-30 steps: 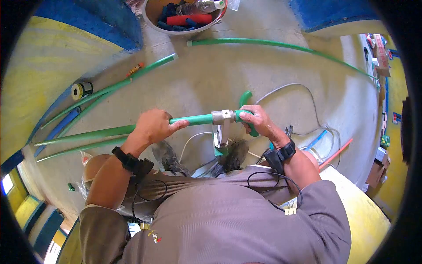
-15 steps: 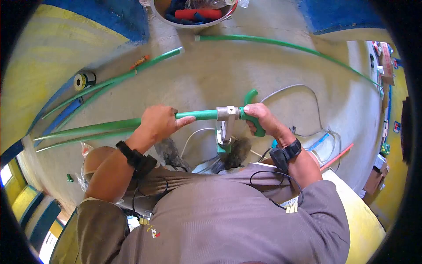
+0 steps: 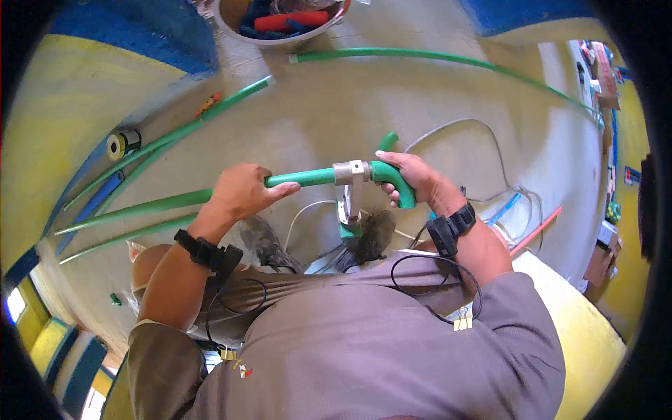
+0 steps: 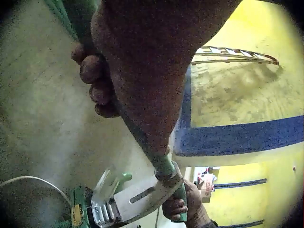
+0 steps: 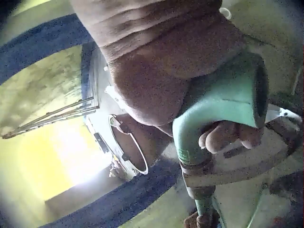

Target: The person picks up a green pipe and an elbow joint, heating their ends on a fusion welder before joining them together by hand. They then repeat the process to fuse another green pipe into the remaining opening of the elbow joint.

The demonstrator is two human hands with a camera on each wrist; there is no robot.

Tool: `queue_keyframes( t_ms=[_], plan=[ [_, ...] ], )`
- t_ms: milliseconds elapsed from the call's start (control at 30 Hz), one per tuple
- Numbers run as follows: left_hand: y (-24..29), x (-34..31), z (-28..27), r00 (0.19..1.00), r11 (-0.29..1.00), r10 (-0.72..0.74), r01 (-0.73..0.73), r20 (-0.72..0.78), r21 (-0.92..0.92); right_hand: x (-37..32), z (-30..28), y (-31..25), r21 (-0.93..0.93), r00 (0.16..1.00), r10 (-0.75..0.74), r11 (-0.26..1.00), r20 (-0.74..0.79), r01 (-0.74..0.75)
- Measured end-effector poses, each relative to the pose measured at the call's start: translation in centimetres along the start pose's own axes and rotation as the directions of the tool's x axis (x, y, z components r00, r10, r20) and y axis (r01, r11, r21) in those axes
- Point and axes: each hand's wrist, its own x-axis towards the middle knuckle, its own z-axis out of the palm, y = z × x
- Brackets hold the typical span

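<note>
My left hand [image 3: 241, 190] grips a long green plastic pipe [image 3: 311, 176], its thumb lying along the top. At the pipe's right end is a grey metal socket [image 3: 343, 173] on a pipe-welding iron [image 3: 346, 210] with a green body. A green elbow fitting [image 3: 403, 192] sits on the socket's other side, its open end bent toward me. Around the elbow is my right hand [image 3: 422, 179], thumb raised along its upper side. The right wrist view shows curled fingers beneath the elbow [image 5: 223, 95]. In the left wrist view, fingers wrap the pipe [image 4: 164, 164].
Several green pipes [image 3: 168, 140] lie on the floor to the left, near a spool [image 3: 123, 144]. Beyond the hands are another curved green piece [image 3: 388, 143] and a grey cable [image 3: 455, 120]. A bucket [image 3: 269, 42] with a red object stands at the far side.
My right thumb has lifted from near the socket and my fingers have shifted, so more of the elbow shows. The left hand keeps its grip on the pipe. The head view has shifted slightly.
</note>
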Motion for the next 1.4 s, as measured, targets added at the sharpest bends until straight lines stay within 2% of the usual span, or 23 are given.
queue_keyframes(
  t_ms=[67, 100, 133, 200, 533, 600, 733, 800, 933, 1033, 1133, 1200, 1267, 1333, 1400],
  plan=[
    [0.0, 0.5, -0.2, 1.000, 1.000, -0.001, 0.001, 0.015, -0.012, 0.1, 0.1, -0.1, -0.048, 1.000, 0.017, 0.999, -0.024, -0.018],
    [-0.1, 0.6, -0.2, 1.000, 1.000, 0.006, -0.006, -0.006, -0.015, -0.3, 0.6, -0.1, -0.140, 0.995, -0.048, 0.990, -0.086, 0.035],
    [-0.1, 0.6, -0.1, 1.000, 1.000, 0.011, -0.011, -0.029, -0.018, -0.3, 0.8, -0.1, -0.128, 0.995, -0.048, 0.991, -0.086, 0.036],
    [0.0, 0.5, -0.3, 0.999, 1.000, 0.024, -0.024, -0.036, 0.007, -0.5, 1.0, 0.2, -0.336, 0.969, -0.226, 0.924, -0.097, 0.182],
    [0.3, 0.5, -0.1, 0.987, 0.998, 0.065, -0.061, -0.147, 0.032, -0.3, 0.7, 1.0, -0.455, 0.910, -0.411, 0.821, -0.054, 0.344],
    [0.4, 0.5, -0.2, 0.988, 0.998, 0.062, -0.059, -0.144, 0.027, -0.3, 0.7, 1.1, -0.544, 0.862, -0.507, 0.721, 0.008, 0.429],
    [0.1, 0.6, 0.2, 0.980, 0.996, 0.092, -0.089, -0.178, 0.023, 0.2, 0.4, 1.6, -0.609, 0.832, -0.555, 0.660, 0.001, 0.441],
    [0.3, 0.6, -0.1, 0.984, 0.996, 0.084, -0.084, -0.158, 0.011, 0.7, 0.0, 1.9, -0.648, 0.778, -0.628, 0.579, 0.032, 0.494],
    [0.4, 0.6, -0.2, 0.982, 0.996, 0.089, -0.085, -0.164, 0.029, 0.3, 0.1, 1.7, -0.662, 0.756, -0.652, 0.543, 0.054, 0.516],
    [0.6, 0.5, -0.4, 0.988, 0.997, 0.068, -0.063, -0.141, 0.039, 0.3, 0.2, 2.1, -0.623, 0.758, -0.652, 0.585, 0.021, 0.520],
    [0.9, 0.4, -0.6, 0.988, 0.998, 0.054, -0.049, -0.143, 0.032, 0.5, 0.1, 2.3, -0.638, 0.716, -0.698, 0.539, 0.027, 0.549],
    [1.0, 0.5, -0.6, 0.991, 0.999, 0.036, -0.031, -0.128, 0.043, 0.6, 0.1, 2.3, -0.691, 0.641, -0.765, 0.432, 0.059, 0.579],
    [0.8, 0.4, -0.2, 0.993, 0.998, 0.021, -0.015, -0.112, 0.054, 0.4, 0.2, 2.2, -0.681, 0.662, -0.748, 0.457, 0.054, 0.572],
    [0.5, 0.5, 0.3, 0.971, 0.997, 0.071, -0.069, -0.230, 0.015, 0.4, 0.0, 2.1, -0.670, 0.675, -0.737, 0.476, 0.049, 0.569],
    [0.5, 0.4, 0.3, 0.965, 0.997, 0.076, -0.071, -0.253, 0.029, 1.0, -0.4, 2.3, -0.628, 0.746, -0.665, 0.572, 0.020, 0.527]
  ],
)
